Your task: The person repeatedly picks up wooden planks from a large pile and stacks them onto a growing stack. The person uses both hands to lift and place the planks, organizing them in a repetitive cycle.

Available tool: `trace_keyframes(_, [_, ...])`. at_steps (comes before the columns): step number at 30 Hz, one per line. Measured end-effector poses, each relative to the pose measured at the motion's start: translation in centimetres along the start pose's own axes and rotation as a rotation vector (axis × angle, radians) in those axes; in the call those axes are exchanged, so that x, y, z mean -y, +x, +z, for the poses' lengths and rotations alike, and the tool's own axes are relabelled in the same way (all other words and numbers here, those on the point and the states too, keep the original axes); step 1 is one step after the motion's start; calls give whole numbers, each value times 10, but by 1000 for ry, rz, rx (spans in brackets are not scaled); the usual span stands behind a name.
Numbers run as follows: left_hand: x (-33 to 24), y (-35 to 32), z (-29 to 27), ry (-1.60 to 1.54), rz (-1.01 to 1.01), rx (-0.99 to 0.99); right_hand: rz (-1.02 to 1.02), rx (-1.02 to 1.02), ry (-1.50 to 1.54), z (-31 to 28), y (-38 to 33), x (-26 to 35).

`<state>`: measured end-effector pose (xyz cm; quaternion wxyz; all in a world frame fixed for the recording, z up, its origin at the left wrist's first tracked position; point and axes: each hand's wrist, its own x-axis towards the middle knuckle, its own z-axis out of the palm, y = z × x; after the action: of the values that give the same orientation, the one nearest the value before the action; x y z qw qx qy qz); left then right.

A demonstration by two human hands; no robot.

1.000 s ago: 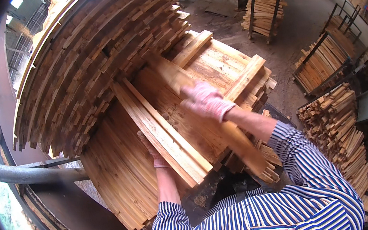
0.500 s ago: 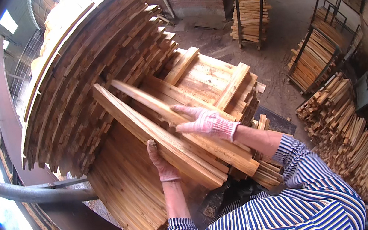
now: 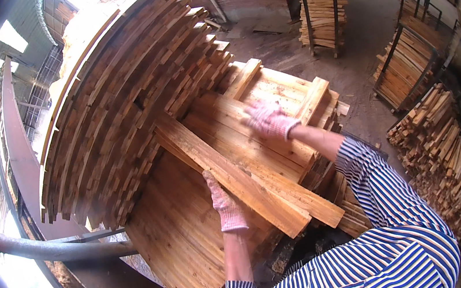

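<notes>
A few long pale planks lie slanted across a low stack of boards in front of me. My left hand, in a pink-white knit glove, lies flat against the left edge of these planks, fingers stretched out. My right hand, gloved the same way, rests palm down on the flat boards further back, fingers apart and gripping nothing. Both forearms come out of blue-and-white striped sleeves.
A tall leaning pile of planks rises on the left. Thick cross pieces lie on the far stack. Racks of stacked timber stand behind, a heap of short boards at right, and a grey pipe at lower left.
The long planks, held raised in both hands earlier, now lie down on the stack. My right hand has left them and moved further back; my left hand has come up beside their edge.
</notes>
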<state>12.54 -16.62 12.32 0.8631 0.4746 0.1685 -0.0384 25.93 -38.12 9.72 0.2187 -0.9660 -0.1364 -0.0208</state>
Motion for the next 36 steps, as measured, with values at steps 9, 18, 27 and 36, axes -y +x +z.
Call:
trace_keyframes(9, [76,87,9,190,268,-28,27,149,527,-69,-52,40])
trace_keyframes(18, [69,88,-46,683,462,-45,-134,119,220,20,48,-64])
trace_keyframes(27, [66,80,21,272,264,222,-82,273,674,-64,-31,49])
trace_keyframes(36, [35,47,30,1470,340,-151,-12,74,573,-39,46,-120])
